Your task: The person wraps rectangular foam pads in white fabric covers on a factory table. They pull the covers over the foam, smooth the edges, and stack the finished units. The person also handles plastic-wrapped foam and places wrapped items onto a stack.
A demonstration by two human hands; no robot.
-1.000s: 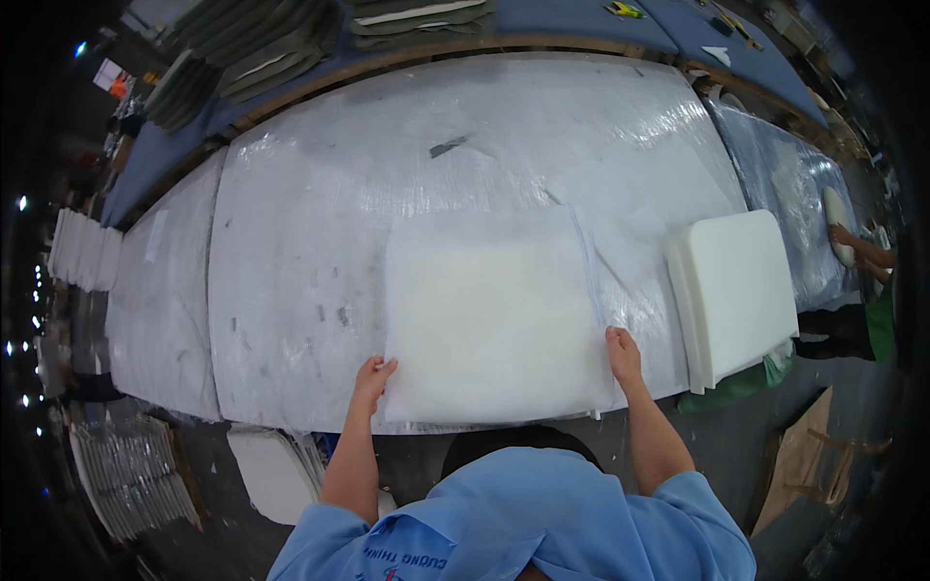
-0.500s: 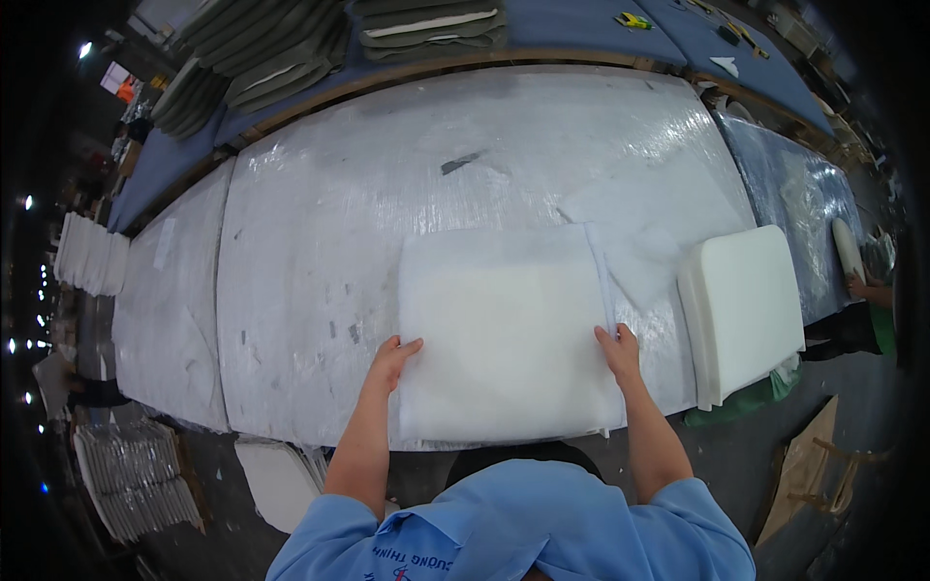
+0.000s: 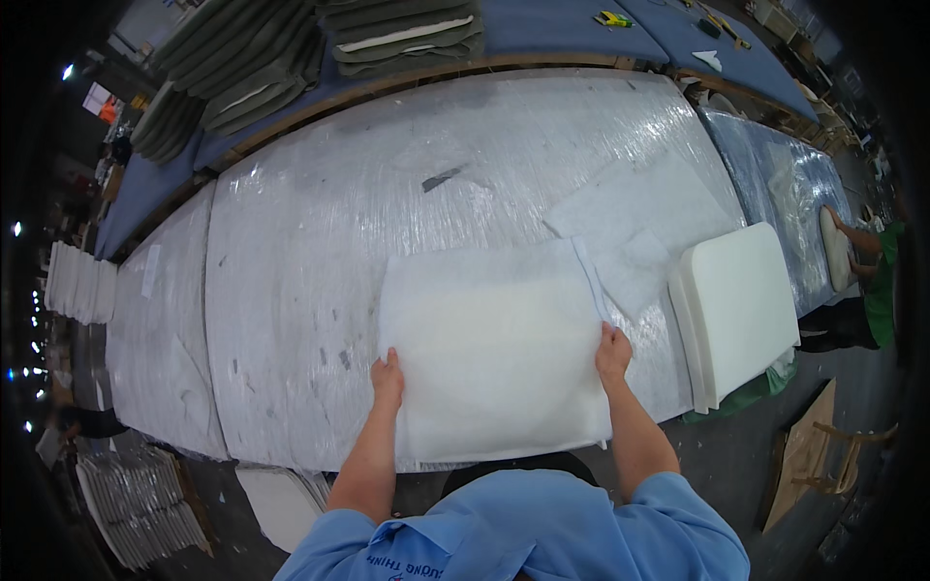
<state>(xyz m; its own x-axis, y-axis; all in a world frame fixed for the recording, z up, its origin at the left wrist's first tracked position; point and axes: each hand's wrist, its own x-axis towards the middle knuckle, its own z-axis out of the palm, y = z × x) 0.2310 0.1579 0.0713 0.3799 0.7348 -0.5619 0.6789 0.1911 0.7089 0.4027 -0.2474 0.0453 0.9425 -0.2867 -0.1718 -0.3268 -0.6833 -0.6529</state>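
Head view: left hand (image 3: 387, 373) and right hand (image 3: 612, 349), each flat with fingers together, press the side edges of a white fibre-wadding sheet (image 3: 489, 349) lying on the plastic-wrapped table (image 3: 291, 252); even pressure from both sides should keep it unwrinkled.

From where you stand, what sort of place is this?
Probably an upholstery or cushion workshop: a long plastic-wrapped worktable, a white foam cushion stack, piled grey-green cushions, and both hands on a white wadding sheet.
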